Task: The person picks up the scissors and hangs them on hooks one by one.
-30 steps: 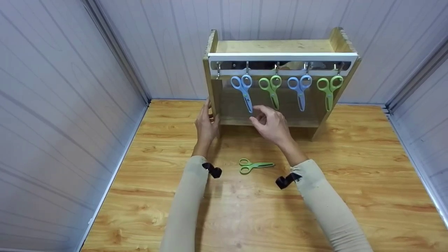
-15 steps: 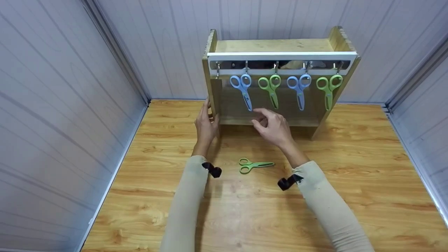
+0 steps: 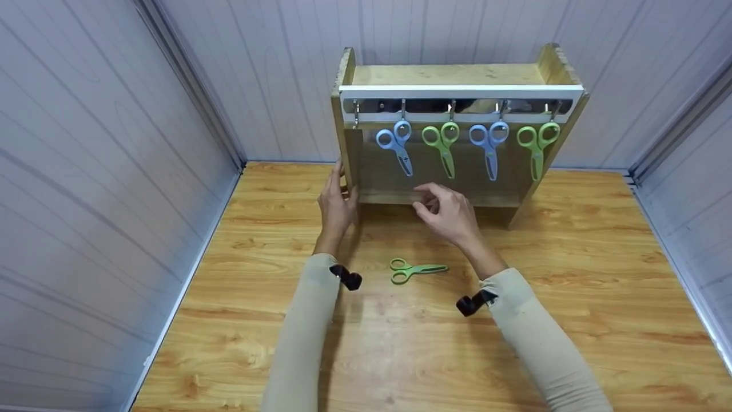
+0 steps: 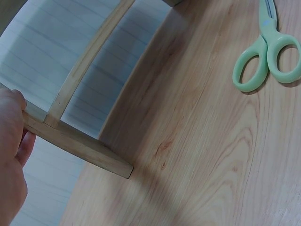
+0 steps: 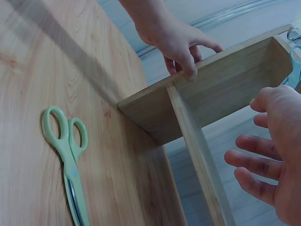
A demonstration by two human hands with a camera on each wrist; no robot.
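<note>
My left hand [image 3: 337, 209] grips the left side panel of a small wooden rack [image 3: 446, 74], with the thumb in front and fingers on the outer face. My right hand [image 3: 449, 212] holds nothing; its fingers are loosely bent just below the leftmost blue scissors [image 3: 400, 150], apart from them. Those scissors hang tilted from a hook by one handle ring. To their right hang green scissors [image 3: 444, 149], blue scissors [image 3: 490, 150] and more green scissors [image 3: 537, 150]. Another pair of green scissors [image 3: 417, 270] lies on the wooden surface between my forearms.
A white-edged metal strip [image 3: 457, 92] runs across the rack's front and bears the hooks. The leftmost hook [image 3: 356, 114] carries no scissors. Pale panelled walls [image 3: 274, 80] stand behind and at both sides of the wood-grain surface [image 3: 257, 332].
My right hand has drawn down and slightly right, away from the leftmost blue scissors. Their tip has swung a little. The left hand keeps its hold on the rack.
</note>
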